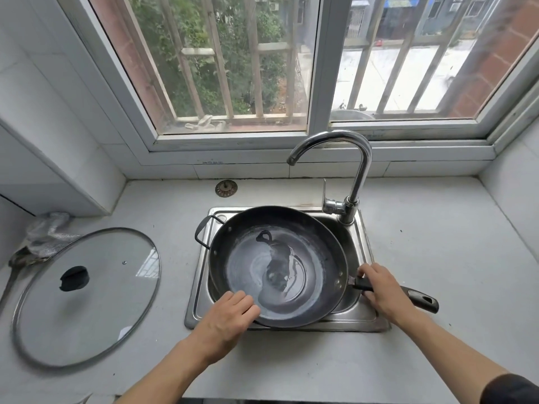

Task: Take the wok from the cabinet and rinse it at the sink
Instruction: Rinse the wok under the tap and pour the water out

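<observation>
A pale bench [437,258] runs beneath a barred window [233,68]. A glass lid [87,301] lies flat at the left. A dark wok [277,266] sits tilted over the steel sink [198,301], a little water pooled inside. A curved tap [358,170] stands behind. The right hand [379,290] grips the wok's long handle [420,298]. The left hand [230,313] rests with straight fingers on the near rim.

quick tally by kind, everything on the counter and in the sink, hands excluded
Wok: 1
Glass lid: 1
Sink strainer: 1
Crumpled cloth: 1
Faucet: 1
Total: 5
</observation>
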{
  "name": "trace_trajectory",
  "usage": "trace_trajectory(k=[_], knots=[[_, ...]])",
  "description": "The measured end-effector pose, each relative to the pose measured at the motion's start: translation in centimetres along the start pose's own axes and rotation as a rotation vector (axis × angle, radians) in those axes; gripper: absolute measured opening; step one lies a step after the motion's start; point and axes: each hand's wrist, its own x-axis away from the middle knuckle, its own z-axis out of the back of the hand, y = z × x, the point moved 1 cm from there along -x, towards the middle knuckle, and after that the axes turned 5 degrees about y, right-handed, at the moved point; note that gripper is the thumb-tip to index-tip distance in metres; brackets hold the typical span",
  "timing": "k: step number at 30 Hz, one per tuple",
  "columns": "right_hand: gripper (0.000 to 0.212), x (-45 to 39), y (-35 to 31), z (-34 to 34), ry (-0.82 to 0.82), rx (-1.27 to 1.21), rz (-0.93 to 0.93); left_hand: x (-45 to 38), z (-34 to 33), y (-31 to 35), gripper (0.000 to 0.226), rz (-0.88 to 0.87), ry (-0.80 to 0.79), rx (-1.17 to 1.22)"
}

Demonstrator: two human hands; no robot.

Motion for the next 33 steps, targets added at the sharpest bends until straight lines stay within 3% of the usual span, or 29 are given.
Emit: trace_trajectory(k=[4, 5, 8, 17, 27, 33], knots=[[0.04, 0.1, 0.0, -0.4, 0.01, -0.022, -0.035, -0.3, 0.6, -0.8, 0.021, -0.023, -0.016, 0.065], [0.04, 0.1, 0.0, -0.4, 0.012, -0.021, -0.042, -0.4, 0.8, -1.0, 0.027, -0.001, -0.017, 0.097], [0.039, 0.1, -0.2, -0.5, 0.024, 0.003, -0.054, -1.5, 1.5, -2.4, 0.036, 0.135, 0.025, 0.152], [0.031, 0.4, -0.9, -0.5, 0.026, 0.144, -0.115, -5.1, 2.7, -9.1, 0.023, 0.547, 0.111, 0.06], [0.025, 1.2, -3.7, -0.8, 0.065, 0.188, -0.246, -6.8, 2.4, -14.6, 0.041, 0.702, 0.071, 0.096], [0.03, -3.3, -7.6, 1.4, 0.216, 0.002, -0.121, -7.6, 2.4, -15.8, 0.061, 0.807, 0.015, 0.152]])
